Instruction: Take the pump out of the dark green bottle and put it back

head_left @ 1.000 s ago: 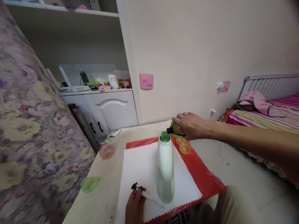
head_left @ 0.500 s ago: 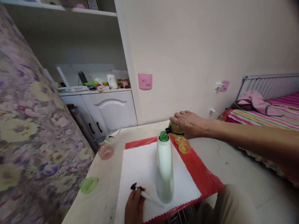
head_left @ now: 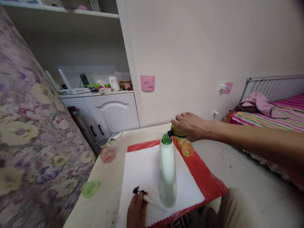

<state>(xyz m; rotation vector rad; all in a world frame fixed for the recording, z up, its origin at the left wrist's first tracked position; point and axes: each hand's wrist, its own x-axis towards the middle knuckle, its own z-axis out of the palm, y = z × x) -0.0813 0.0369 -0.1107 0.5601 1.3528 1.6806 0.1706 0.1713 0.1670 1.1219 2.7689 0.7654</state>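
- Head view: right hand is gripping a small green-tinted bottle, tilting it over the tall white plastic bottle.
- Left hand, in front of that tall bottle, is pinching a black-headed pump tube.

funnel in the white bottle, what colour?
Green funnel, seated in the white bottle; head view.

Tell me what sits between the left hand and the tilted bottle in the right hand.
In the head view, the tall white bottle stands upright between the left hand and the small bottle tipped by the right hand over its green funnel.
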